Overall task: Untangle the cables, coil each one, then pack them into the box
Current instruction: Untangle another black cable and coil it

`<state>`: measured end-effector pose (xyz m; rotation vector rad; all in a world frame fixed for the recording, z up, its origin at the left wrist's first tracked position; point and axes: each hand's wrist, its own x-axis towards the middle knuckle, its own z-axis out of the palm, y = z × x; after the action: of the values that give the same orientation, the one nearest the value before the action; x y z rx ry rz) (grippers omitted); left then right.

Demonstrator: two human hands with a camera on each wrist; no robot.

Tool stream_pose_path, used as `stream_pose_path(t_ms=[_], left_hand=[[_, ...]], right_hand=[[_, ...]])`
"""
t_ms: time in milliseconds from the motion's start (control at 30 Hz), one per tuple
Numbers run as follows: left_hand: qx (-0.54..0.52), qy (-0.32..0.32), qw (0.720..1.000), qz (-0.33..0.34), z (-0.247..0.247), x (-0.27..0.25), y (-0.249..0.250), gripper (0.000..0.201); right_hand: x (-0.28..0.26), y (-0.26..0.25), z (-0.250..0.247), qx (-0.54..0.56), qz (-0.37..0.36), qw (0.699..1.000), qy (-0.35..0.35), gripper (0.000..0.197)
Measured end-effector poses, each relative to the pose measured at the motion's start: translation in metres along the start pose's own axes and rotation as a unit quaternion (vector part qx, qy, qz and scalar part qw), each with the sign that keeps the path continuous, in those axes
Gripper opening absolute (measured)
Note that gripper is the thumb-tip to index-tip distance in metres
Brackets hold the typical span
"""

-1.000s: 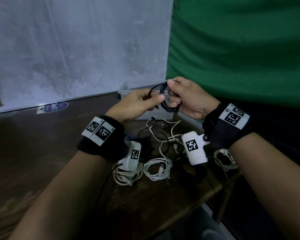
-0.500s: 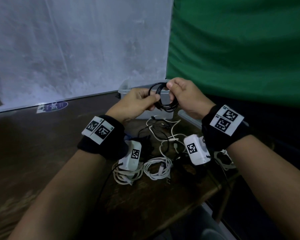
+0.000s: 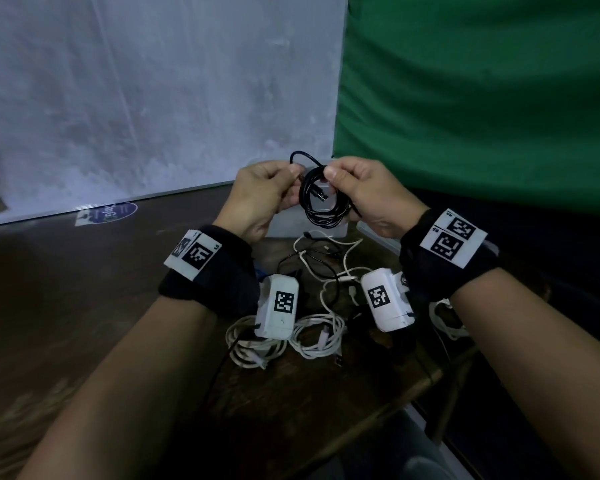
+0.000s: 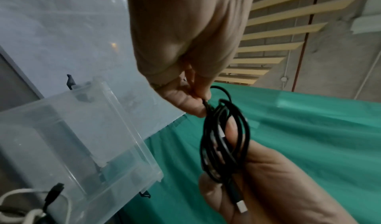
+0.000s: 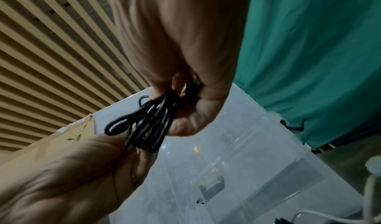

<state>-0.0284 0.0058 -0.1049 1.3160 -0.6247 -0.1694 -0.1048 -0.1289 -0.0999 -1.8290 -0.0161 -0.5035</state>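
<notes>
A black cable (image 3: 321, 206) hangs as a small coil in the air above the clear plastic box (image 3: 288, 228). My right hand (image 3: 333, 178) grips the coil's right side, with a USB plug (image 4: 241, 208) lying across its fingers. My left hand (image 3: 291, 173) pinches a free strand at the coil's top, where a small loop arches up. In the left wrist view the left hand's pinch (image 4: 203, 99) sits right above the black cable (image 4: 224, 138). The right wrist view shows the bunched strands (image 5: 150, 123) in my right hand (image 5: 181, 107).
Two coiled white cables (image 3: 253, 344) (image 3: 321, 336) lie on the dark wooden table, a third (image 3: 447, 317) at the right edge. Loose black and white cables (image 3: 326, 261) are tangled between them and the box. The table's corner edge (image 3: 395, 393) runs close below.
Both hands have risen a little with the black coil. My left hand has shifted from the coil's side to its top, and a small strand loop now stands above the coil.
</notes>
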Motion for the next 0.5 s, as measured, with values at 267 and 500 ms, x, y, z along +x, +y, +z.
stream_pose_path(t_ms=[267, 500], left_hand=[[-0.075, -0.078, 0.990, -0.087, 0.0042, -0.0031, 0.0023, 0.017], [0.038, -0.109, 0.992, -0.059, 0.0066, -0.0047, -0.0037, 0.013]], right_hand=[[0.0038, 0.0010, 0.0018, 0.035, -0.021, 0.998, 0.050, 0.019], [0.0057, 0.0029, -0.0010, 0.102, 0.007, 0.994, 0.024, 0.023]])
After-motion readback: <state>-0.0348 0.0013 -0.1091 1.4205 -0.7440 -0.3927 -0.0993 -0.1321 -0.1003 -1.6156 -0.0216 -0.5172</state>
